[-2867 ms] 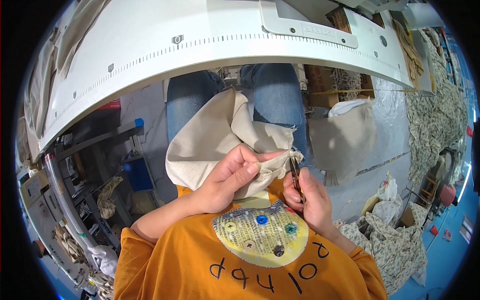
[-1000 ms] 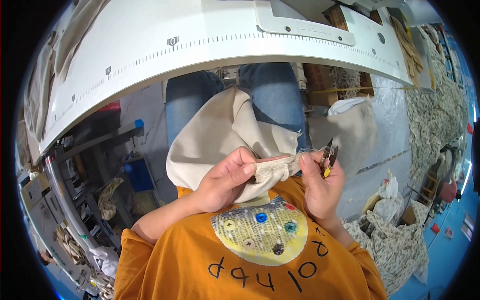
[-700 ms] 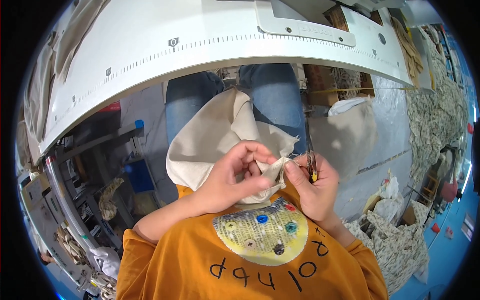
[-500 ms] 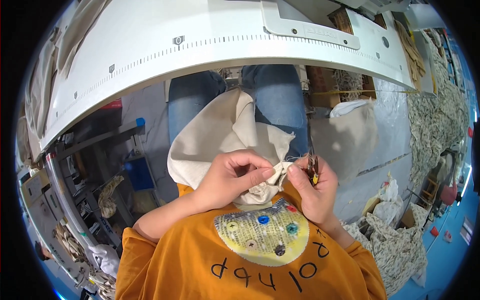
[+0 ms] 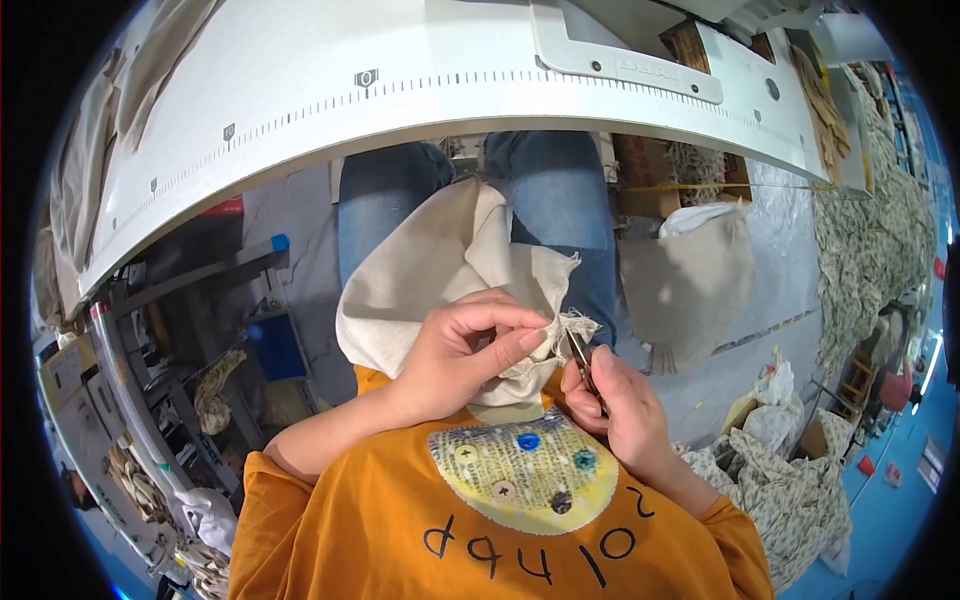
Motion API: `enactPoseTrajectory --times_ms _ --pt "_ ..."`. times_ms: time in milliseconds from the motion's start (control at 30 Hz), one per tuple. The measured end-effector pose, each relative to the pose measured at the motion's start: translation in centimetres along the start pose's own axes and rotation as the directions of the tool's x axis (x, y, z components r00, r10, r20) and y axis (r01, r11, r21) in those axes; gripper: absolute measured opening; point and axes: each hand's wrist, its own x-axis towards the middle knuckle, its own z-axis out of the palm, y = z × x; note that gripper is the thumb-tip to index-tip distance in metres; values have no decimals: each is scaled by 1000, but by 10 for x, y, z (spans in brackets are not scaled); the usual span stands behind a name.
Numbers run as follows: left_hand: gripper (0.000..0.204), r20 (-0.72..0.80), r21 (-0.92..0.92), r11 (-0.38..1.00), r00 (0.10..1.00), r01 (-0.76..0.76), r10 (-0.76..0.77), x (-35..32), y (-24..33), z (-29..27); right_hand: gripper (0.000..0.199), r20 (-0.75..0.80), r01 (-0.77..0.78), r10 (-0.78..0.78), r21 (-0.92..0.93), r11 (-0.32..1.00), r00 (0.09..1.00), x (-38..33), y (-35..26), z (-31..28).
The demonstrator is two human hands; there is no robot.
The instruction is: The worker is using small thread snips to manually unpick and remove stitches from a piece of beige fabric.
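Cream fabric lies across my lap, gathered toward my hands, with a frayed edge on its right. My left hand pinches a fold of it between thumb and fingers. In my right hand is a pair of small thread snips, gripped between thumb and fingers. The blades point up and left, and their tips meet the frayed threads just right of my left fingertips. Whether the blades are closed on a thread is too small to tell.
Ahead, the white sewing machine table with a ruler scale spans above my knees. A beige cloth piece hangs or lies right of my legs. Patterned fabric is heaped at lower right. A metal frame stands at left.
The snips, tucked in my right palm before, now point at the frayed threads. My right hand has let go of the fabric edge and shifted slightly down. My left hand keeps its pinch.
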Motion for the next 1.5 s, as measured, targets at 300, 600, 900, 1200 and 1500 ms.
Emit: enactPoseTrajectory --times_ms 300,600,900,1200,1500 --pt "15 11 -11 1000 1000 13 -13 -1 -1 1 35 18 -18 17 70 997 1000 3 2 -1" --pt "16 32 -32 998 998 54 -53 0 -1 2 34 14 -1 0 76 997 1000 6 3 -2" --pt "16 48 -26 994 993 108 -107 -1 -2 2 32 37 -9 4 124 992 999 8 6 -5" --pt "17 62 0 996 994 90 -90 -1 -6 0 27 45 101 -109 159 982 993 4 6 -8" --pt "14 65 215 976 998 -20 6 0 -1 -2 10 -161 451 -652 -600 661 741 27 8 -10"
